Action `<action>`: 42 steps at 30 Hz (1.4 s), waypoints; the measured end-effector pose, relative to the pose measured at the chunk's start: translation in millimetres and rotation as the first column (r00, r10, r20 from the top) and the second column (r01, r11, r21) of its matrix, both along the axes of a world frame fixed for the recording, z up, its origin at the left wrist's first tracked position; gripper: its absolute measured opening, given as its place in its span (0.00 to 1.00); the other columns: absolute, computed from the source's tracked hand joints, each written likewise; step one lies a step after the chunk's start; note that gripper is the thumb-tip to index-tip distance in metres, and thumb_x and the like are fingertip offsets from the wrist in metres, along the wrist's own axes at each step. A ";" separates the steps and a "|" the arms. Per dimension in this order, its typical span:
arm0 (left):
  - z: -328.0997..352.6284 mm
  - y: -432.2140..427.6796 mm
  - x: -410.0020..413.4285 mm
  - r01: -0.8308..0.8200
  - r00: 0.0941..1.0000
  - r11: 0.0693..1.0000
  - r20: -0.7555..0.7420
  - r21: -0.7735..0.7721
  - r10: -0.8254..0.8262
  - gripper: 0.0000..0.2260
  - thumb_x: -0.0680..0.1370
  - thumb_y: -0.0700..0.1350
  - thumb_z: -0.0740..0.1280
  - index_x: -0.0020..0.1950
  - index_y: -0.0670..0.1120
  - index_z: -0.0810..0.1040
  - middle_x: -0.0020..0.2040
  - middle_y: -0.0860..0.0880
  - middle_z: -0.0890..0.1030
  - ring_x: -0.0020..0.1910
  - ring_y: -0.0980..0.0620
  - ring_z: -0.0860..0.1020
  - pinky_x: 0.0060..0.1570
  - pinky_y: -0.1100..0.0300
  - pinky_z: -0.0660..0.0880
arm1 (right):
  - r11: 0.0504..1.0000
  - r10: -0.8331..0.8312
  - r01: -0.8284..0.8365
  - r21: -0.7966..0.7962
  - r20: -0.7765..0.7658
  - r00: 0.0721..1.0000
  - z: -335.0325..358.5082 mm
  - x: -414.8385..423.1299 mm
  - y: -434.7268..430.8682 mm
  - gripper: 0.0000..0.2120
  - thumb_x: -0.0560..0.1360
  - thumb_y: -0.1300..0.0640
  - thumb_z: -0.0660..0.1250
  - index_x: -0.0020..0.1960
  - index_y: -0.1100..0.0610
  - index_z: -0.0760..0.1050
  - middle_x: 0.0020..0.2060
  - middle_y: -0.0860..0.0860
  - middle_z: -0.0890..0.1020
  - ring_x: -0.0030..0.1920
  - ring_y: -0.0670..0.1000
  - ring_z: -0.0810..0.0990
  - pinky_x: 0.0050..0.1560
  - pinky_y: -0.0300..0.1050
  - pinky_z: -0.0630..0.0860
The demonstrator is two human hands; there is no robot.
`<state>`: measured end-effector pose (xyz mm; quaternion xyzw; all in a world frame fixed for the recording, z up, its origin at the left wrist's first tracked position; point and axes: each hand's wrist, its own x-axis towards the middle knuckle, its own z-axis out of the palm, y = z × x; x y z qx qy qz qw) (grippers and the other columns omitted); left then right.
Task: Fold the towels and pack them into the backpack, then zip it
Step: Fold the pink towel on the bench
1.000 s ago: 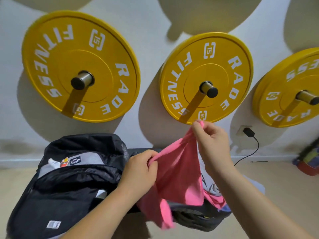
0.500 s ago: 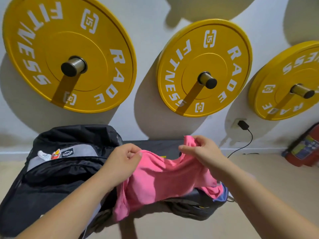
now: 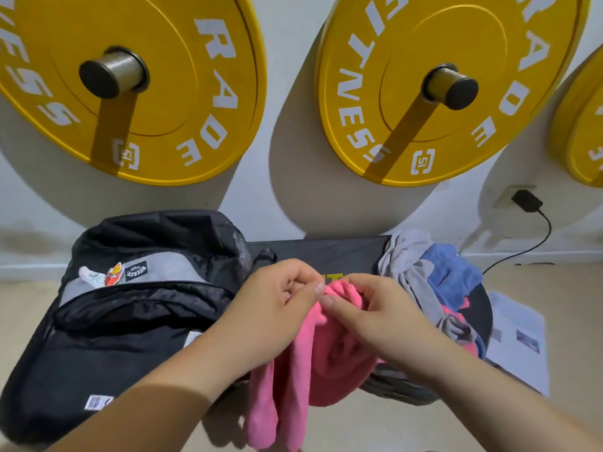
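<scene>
Here both grips are closed on the pink towel: the left hand and right hand pinch its top edge together, thumbs almost touching, just right of the backpack. The towel hangs straight down from them, long axis vertical. The left hand is nearer the backpack; the unfolded pile lies farther right.
</scene>
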<state>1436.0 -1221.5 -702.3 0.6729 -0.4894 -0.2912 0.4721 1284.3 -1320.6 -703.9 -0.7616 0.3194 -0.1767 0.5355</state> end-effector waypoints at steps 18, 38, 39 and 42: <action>-17.1 14.7 56.8 -0.231 0.885 0.914 0.462 0.333 0.055 0.08 0.68 0.39 0.64 0.36 0.50 0.81 0.31 0.50 0.82 0.33 0.52 0.79 0.33 0.59 0.74 | 0.675 -0.686 0.661 0.328 -0.051 0.726 -50.1 -46.8 -69.1 0.12 0.80 0.57 0.69 0.40 0.63 0.78 0.36 0.54 0.72 0.37 0.52 0.71 0.39 0.45 0.73; 3.3 1.8 -3.5 -0.043 0.799 0.960 -0.567 0.277 0.199 0.05 0.79 0.38 0.69 0.50 0.40 0.86 0.45 0.41 0.86 0.42 0.48 0.81 0.44 0.58 0.77 | 0.935 -0.338 0.316 0.161 0.141 0.930 -9.1 -4.6 -2.5 0.07 0.78 0.58 0.72 0.42 0.53 0.86 0.38 0.44 0.86 0.39 0.44 0.83 0.45 0.40 0.78; 4.7 1.0 -5.4 0.013 0.733 0.965 -0.660 0.261 0.168 0.08 0.79 0.33 0.67 0.54 0.38 0.85 0.49 0.38 0.86 0.45 0.45 0.82 0.48 0.56 0.78 | 0.933 -0.337 0.314 0.175 0.119 0.934 -9.9 -3.9 -2.1 0.07 0.77 0.59 0.72 0.45 0.51 0.87 0.44 0.44 0.88 0.46 0.43 0.86 0.51 0.41 0.80; 7.4 -1.6 -8.7 0.058 0.668 0.977 -0.735 0.205 0.115 0.10 0.77 0.27 0.63 0.54 0.32 0.82 0.50 0.34 0.84 0.47 0.42 0.81 0.56 0.51 0.77 | 0.928 -0.328 0.299 0.225 0.109 0.938 -12.6 -3.4 0.6 0.06 0.77 0.60 0.72 0.52 0.52 0.85 0.47 0.49 0.89 0.51 0.49 0.87 0.58 0.50 0.82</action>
